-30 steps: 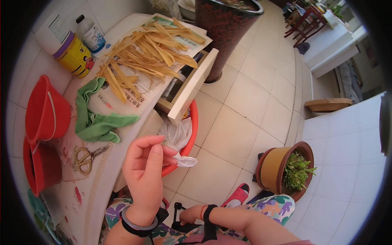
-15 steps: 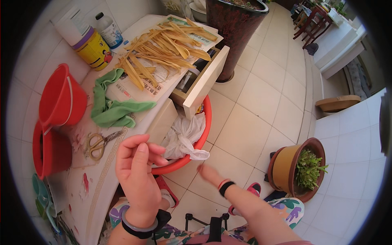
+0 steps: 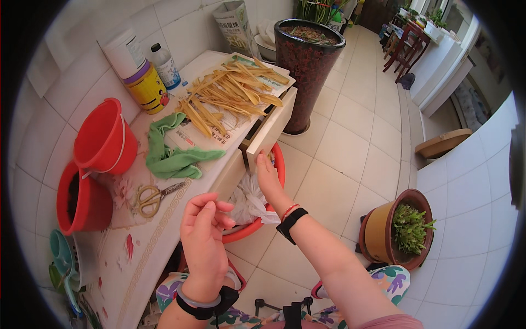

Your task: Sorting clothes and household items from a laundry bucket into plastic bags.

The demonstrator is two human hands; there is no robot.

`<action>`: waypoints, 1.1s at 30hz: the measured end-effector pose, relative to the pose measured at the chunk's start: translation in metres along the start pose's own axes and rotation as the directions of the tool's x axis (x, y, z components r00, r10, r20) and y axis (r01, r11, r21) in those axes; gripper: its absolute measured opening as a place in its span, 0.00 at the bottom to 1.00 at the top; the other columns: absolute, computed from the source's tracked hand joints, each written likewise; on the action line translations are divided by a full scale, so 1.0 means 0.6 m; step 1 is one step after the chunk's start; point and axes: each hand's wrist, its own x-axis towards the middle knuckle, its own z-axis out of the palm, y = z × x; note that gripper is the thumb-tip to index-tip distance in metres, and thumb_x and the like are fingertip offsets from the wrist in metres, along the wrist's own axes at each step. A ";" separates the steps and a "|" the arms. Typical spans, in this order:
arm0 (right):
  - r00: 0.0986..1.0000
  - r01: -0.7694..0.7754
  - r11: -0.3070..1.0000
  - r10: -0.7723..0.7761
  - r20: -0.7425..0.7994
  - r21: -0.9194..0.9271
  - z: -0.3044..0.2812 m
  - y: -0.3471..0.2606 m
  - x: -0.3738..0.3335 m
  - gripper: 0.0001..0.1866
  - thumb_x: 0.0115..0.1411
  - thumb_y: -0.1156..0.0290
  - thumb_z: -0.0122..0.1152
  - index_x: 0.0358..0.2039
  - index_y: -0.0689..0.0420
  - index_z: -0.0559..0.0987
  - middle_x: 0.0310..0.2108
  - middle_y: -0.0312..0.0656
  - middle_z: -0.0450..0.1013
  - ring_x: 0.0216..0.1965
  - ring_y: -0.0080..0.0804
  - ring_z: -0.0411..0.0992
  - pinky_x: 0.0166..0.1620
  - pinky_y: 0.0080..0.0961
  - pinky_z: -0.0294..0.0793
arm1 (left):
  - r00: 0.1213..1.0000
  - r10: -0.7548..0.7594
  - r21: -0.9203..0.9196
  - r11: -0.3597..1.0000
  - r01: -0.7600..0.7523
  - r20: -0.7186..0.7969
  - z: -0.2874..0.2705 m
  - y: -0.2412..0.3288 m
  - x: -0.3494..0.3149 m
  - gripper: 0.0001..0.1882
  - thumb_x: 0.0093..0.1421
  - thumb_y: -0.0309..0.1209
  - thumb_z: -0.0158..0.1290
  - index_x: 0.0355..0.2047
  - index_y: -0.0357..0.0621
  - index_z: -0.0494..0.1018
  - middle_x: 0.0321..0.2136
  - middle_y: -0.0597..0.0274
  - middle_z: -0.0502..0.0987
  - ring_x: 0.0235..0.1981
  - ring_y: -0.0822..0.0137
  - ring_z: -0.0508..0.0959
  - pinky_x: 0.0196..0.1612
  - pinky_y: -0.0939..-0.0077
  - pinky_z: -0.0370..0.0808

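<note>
Right hand point(image 3: 267, 176) extended forward over the red basin point(image 3: 278, 164) under the table edge, fingers loosely together and slightly curled, holding nothing visible; fingertips close to the lower corner of the open drawer point(image 3: 272, 127), contact not discernible. White plastic bag point(image 3: 249, 198) crumpled inside the basin, just beside the right wrist, which carries a black band and a thin red cord. Left hand point(image 3: 204, 233) raised nearer the camera, above the table point(image 3: 148, 241) edge, fingers half curled, thumb bent toward the fingertips, empty; dark band and clear bangle on that wrist. Scissors point(image 3: 155, 196) with yellowish handles lying flat on the table, near the left hand, apart from it. Green cloth point(image 3: 170, 156) bunched beyond the scissors. Pile of long tan dried strips point(image 3: 230, 93) spread on printed paper above the drawer. Two red buckets point(image 3: 101, 140) at the left, one tipped against the other, against the tiled wall. Yellow canister point(image 3: 145, 88) with white lid and small clear bottle point(image 3: 164, 66) at the far end of the table. Tall dark planter point(image 3: 307, 71) standing on the tiled floor beyond the drawer. Ochre pot with green plant point(image 3: 397, 227) on the floor to the right of the right forearm.
</note>
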 end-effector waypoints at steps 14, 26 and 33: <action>0.995 -0.006 0.988 -0.009 0.101 0.151 0.011 0.069 0.033 0.32 0.67 0.52 0.41 0.57 0.70 0.63 0.60 0.53 0.60 0.63 0.42 0.56 0.64 0.29 0.51 | 1.000 0.019 -0.060 0.998 -0.020 -0.022 -0.003 0.012 0.022 0.08 0.63 0.26 0.46 0.41 0.39 0.68 0.29 0.59 0.75 0.25 0.74 0.71 0.30 0.84 0.69; 0.700 -0.643 0.672 0.710 -0.072 0.368 -0.051 0.267 -0.135 0.28 0.56 0.54 0.63 0.42 0.70 0.74 0.37 0.49 0.75 0.36 0.36 0.75 0.38 0.30 0.74 | 0.950 -0.304 -0.083 0.951 0.297 -0.077 -0.050 -0.087 0.045 0.13 0.59 0.28 0.50 0.45 0.41 0.65 0.41 0.58 0.71 0.40 0.65 0.71 0.43 0.72 0.69; 0.729 -0.612 0.706 0.679 -0.091 0.357 -0.108 0.290 -0.194 0.24 0.60 0.57 0.58 0.46 0.66 0.72 0.38 0.47 0.75 0.33 0.34 0.76 0.36 0.30 0.77 | 0.867 -0.429 0.111 0.877 0.467 -0.254 -0.122 -0.135 0.074 0.18 0.54 0.30 0.51 0.46 0.45 0.65 0.39 0.64 0.68 0.43 0.69 0.66 0.46 0.69 0.63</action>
